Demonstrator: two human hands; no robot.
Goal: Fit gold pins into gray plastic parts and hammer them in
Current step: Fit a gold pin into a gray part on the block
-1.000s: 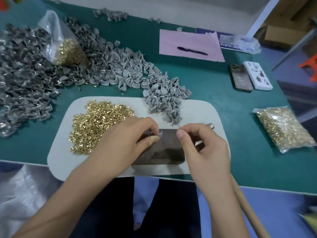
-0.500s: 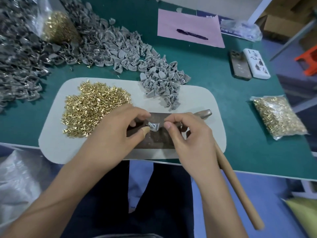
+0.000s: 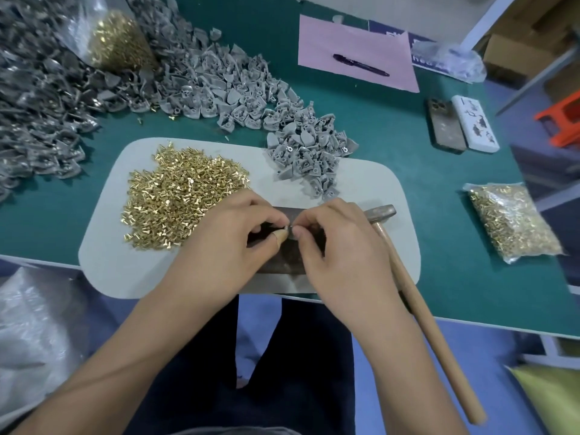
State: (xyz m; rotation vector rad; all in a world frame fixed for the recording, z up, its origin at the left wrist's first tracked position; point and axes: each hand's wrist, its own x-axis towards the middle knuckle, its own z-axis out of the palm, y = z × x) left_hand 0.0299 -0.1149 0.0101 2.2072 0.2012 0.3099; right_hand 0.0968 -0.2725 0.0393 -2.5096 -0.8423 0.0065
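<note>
My left hand (image 3: 229,243) and my right hand (image 3: 342,246) meet fingertip to fingertip over a dark metal block (image 3: 282,262) on a white mat (image 3: 106,255). Both pinch one small gray plastic part (image 3: 290,228), mostly hidden by the fingers; whether a pin sits in it I cannot tell. A heap of gold pins (image 3: 182,196) lies on the mat left of my hands. A small pile of gray plastic parts (image 3: 309,155) sits at the mat's far edge. A hammer (image 3: 417,302) with a wooden handle lies under my right wrist, head by the block.
A long heap of gray parts (image 3: 78,89) covers the far left of the green table (image 3: 455,215), with a bag of pins (image 3: 116,42) on it. Another pin bag (image 3: 511,221) lies right. Two phones (image 3: 461,124), pink paper (image 3: 354,54) and a pen (image 3: 361,65) lie beyond.
My fingertips have closed in tighter around the gray part over the block, hiding it more. The camera has tipped further down, so the table shifts up in view.
</note>
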